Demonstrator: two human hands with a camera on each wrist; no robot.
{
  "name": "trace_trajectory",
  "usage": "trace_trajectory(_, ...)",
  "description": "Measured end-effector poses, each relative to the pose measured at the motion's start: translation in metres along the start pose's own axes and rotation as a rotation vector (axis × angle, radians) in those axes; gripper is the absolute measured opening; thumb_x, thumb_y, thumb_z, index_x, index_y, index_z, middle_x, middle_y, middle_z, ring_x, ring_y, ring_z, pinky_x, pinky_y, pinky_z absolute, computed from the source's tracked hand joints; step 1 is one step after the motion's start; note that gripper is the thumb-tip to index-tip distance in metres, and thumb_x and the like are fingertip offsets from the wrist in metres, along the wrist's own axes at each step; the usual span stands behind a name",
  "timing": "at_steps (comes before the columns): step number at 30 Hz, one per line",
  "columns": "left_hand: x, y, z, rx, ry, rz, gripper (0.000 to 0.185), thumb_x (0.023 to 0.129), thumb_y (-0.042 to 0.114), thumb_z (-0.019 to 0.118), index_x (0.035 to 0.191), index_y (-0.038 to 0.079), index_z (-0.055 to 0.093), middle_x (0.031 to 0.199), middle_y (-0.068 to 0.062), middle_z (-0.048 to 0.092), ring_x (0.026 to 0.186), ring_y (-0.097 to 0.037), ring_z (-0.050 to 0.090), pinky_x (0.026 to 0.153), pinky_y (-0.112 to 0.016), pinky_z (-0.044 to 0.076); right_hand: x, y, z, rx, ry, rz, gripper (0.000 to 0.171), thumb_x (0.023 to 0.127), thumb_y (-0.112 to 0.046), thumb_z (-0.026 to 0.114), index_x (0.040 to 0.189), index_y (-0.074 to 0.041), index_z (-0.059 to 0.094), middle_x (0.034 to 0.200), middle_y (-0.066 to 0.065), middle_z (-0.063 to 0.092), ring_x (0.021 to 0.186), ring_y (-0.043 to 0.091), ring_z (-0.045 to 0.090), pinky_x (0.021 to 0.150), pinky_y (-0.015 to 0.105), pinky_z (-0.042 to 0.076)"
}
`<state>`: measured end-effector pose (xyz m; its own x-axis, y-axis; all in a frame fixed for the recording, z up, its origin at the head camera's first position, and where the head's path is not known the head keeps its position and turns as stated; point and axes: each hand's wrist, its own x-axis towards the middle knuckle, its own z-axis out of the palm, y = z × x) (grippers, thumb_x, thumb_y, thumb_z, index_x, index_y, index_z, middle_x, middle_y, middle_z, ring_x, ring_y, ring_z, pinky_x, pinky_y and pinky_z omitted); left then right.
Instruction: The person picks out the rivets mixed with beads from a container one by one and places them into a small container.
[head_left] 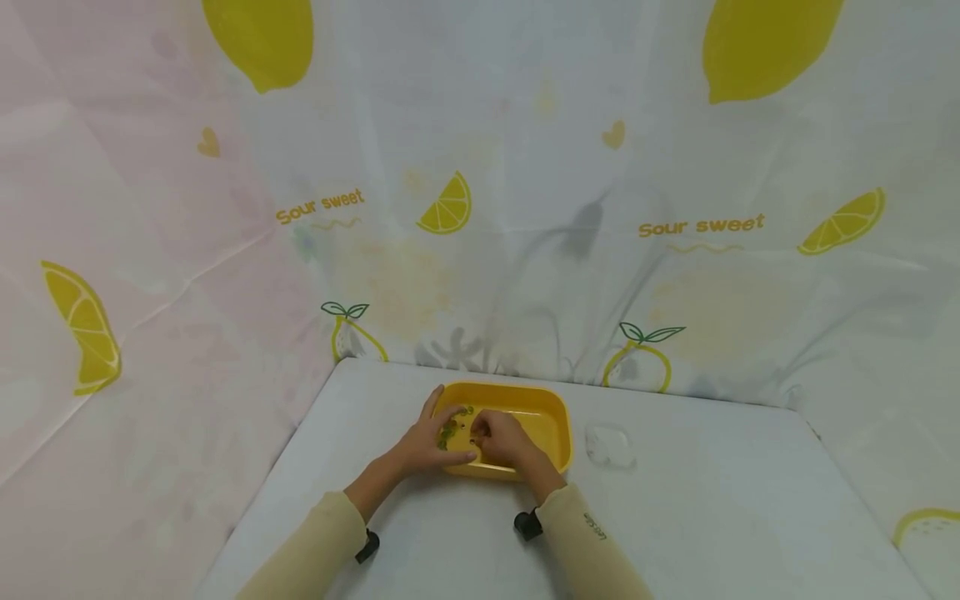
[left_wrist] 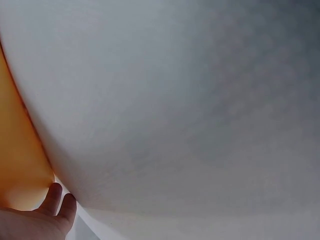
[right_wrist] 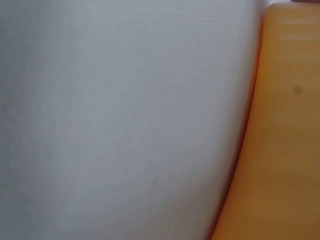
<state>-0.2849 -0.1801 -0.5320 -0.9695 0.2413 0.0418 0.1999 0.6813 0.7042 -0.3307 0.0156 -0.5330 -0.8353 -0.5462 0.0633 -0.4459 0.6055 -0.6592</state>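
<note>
Your left hand (head_left: 433, 440) spread over small green pieces (head_left: 450, 429) in the smooth yellow rectangular tray (head_left: 551, 417); your right hand (head_left: 501, 437) pinched something there.

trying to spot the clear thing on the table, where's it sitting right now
In the head view, the small clear container sits on the white table, just right of the yellow tray and apart from it, beyond the right hand.

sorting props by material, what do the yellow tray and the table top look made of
The yellow tray looks like moulded plastic: one even colour, rounded corners, smooth faintly glossy walls. The table top looks like a matte pale grey-white sheet, laminate or plastic; its uniform, unpatterned surface leaves that open. The small green bits under both hands are too small to tell.
</note>
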Motion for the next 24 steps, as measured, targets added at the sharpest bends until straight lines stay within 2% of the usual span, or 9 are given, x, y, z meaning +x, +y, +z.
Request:
trace_trajectory(7, -0.003, 0.0013, -0.0004, -0.007, 0.006, 0.006, 0.089, 0.074, 0.057, 0.08, 0.148, 0.019, 0.046, 0.167, -0.011, -0.002, 0.136, -0.041, 0.044, 0.106, -0.064, 0.038, 0.0005, 0.0018, 0.0002, 0.054, 0.03, 0.061, 0.011, 0.088, -0.002, 0.063, 0.096, -0.007, 0.069, 0.085, 0.002, 0.064, 0.075, 0.014, 0.053, 0.07, 0.029, 0.048)
trace_trajectory(13, -0.0054, 0.0003, 0.0002, -0.011, 0.015, 0.012, 0.089, 0.074, 0.057, 0.08, 0.148, 0.019, 0.046, 0.167, -0.013, -0.001, 0.134, -0.04, 0.047, 0.105, -0.063, 0.04, 0.0015, 0.0037, 0.0032, 0.077, 0.068, 0.053, 0.011, 0.082, 0.0, 0.065, 0.09, -0.004, 0.071, 0.086, 0.006, 0.067, 0.072, 0.014, 0.054, 0.066, 0.027, 0.048)
trace_trajectory(17, -0.0051, -0.001, 0.0, 0.006, 0.005, 0.003, 0.09, 0.074, 0.059, 0.079, 0.148, 0.02, 0.046, 0.167, -0.01, -0.003, 0.134, -0.038, 0.047, 0.106, -0.062, 0.039, 0.0021, 0.0047, 0.0036, 0.102, 0.051, 0.064, 0.01, 0.083, 0.0, 0.067, 0.091, -0.004, 0.071, 0.086, 0.005, 0.068, 0.074, 0.013, 0.056, 0.068, 0.027, 0.051)
trace_trajectory(24, -0.0005, -0.0022, -0.0019, -0.005, -0.008, -0.003, 0.092, 0.073, 0.062, 0.078, 0.148, 0.019, 0.045, 0.168, -0.007, -0.004, 0.142, -0.041, 0.036, 0.11, -0.063, 0.035, 0.0029, 0.0053, -0.0002, 0.173, 0.056, 0.059, 0.01, 0.083, 0.0, 0.069, 0.093, -0.002, 0.072, 0.089, 0.009, 0.07, 0.08, 0.017, 0.062, 0.076, 0.032, 0.056)
